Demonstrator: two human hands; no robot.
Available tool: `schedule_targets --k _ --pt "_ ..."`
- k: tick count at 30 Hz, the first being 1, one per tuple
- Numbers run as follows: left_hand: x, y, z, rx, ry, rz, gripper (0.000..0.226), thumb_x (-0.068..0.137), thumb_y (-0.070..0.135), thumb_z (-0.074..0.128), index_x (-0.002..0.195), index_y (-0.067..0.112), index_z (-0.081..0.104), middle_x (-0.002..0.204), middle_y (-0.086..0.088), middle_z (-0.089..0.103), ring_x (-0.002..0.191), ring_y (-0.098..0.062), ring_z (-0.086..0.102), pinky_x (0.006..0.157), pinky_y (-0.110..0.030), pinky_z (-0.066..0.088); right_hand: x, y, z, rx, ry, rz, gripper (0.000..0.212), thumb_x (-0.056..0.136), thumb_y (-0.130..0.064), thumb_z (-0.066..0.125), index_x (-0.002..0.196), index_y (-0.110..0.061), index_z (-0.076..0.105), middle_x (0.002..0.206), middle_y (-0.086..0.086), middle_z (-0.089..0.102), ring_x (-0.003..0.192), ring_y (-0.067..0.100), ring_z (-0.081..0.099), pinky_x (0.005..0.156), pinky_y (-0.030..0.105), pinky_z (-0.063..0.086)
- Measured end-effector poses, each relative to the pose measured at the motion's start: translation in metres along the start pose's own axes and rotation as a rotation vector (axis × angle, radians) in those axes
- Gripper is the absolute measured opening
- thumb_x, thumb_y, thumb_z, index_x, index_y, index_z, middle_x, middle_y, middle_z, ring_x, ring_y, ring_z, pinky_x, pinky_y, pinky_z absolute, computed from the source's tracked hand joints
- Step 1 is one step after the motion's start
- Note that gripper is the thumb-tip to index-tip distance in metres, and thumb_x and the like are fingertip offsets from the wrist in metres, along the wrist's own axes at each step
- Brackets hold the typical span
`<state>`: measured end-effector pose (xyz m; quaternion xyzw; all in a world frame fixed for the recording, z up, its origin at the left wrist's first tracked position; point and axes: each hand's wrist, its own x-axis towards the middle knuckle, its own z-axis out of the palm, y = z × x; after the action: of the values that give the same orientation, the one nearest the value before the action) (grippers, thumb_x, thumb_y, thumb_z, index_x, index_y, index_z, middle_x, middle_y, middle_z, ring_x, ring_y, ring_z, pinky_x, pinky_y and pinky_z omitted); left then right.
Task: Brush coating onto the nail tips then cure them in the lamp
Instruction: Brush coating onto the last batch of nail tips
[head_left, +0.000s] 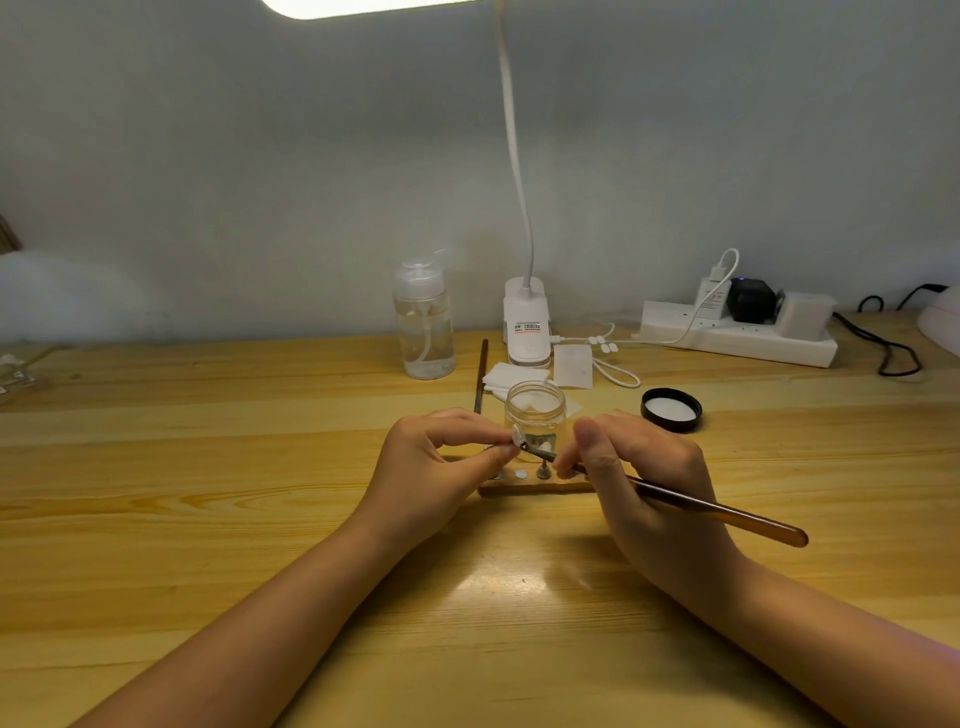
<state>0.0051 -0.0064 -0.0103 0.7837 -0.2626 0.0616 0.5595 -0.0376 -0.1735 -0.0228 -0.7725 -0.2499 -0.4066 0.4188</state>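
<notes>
So right now the left hand (441, 457) is pinching a small clear nail tip (518, 439) between thumb and fingertips, held up just in front of the open jar (535, 415). The right hand (639, 467) has its fingers curled round the brush (717, 512) like a pen. The brush runs long from lower right up to upper left, so the bristle end comes at the nail tip from the right and looks like it's touching it. That's the bit that matters for the next stroke, I'd guess: brush sweeping along the tip while the left hand holds it steady. A wooden holder (535, 487) sits on the table (208, 519) right under both hands, with a few more tips on it, but the hands cover most of it. Can't tell how much coating is on the tip, it's tiny and see-through. The jar's black lid (671, 409) lies off to the right.
</notes>
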Motion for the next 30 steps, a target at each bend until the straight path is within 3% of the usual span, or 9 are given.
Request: schedule_targets --k 4,16,24,27,30 --pt "0.0005 -0.0002 0.0002 0.009 0.002 -0.003 0.018 0.074 0.008 0.07 0.087 0.02 0.07 0.083 0.009 0.067 0.081 0.001 0.06 0.065 -0.01 0.048 0.0007 0.0001 -0.0009 -0.047 0.045 -0.014 0.047 0.096 -0.032 0.033 0.064 -0.011 0.062 0.063 -0.009 0.058 0.062 0.002 0.056 0.061 0.031 0.044" --pt "0.0002 -0.0013 0.0002 0.009 -0.012 0.017 0.02 0.073 0.007 0.07 0.085 0.024 0.071 0.082 0.011 0.068 0.08 -0.003 0.062 0.068 -0.016 0.051 0.0012 0.0 0.0009 -0.072 0.038 0.021 0.05 0.094 -0.04 0.033 0.07 -0.01 0.066 0.068 -0.006 0.063 0.067 0.005 0.057 0.06 0.039 0.046" --pt "0.0002 0.0004 0.0 -0.004 -0.01 0.013 0.022 0.073 0.006 0.07 0.085 0.024 0.071 0.081 0.013 0.068 0.079 0.0 0.062 0.064 -0.013 0.05 0.0014 -0.0024 0.0006 0.038 0.01 0.082 0.042 0.093 -0.031 0.037 0.066 -0.012 0.063 0.061 -0.005 0.061 0.062 0.003 0.058 0.062 0.033 0.046" --pt "-0.0011 0.0003 -0.0009 -0.009 -0.006 0.011 0.02 0.074 0.006 0.07 0.087 0.021 0.071 0.081 0.014 0.068 0.079 0.001 0.063 0.064 -0.012 0.049 0.0003 -0.004 -0.0009 0.11 -0.002 0.105 0.047 0.093 -0.035 0.037 0.065 -0.009 0.063 0.06 -0.004 0.06 0.06 0.006 0.059 0.058 0.032 0.048" --pt "-0.0001 0.0006 0.0 -0.016 -0.004 -0.01 0.018 0.074 0.007 0.07 0.085 0.022 0.071 0.085 0.011 0.069 0.081 0.0 0.064 0.065 -0.011 0.049 0.0021 -0.005 -0.0025 0.119 -0.002 0.107 0.047 0.092 -0.042 0.037 0.067 -0.01 0.062 0.062 -0.006 0.059 0.061 0.005 0.058 0.059 0.022 0.046"
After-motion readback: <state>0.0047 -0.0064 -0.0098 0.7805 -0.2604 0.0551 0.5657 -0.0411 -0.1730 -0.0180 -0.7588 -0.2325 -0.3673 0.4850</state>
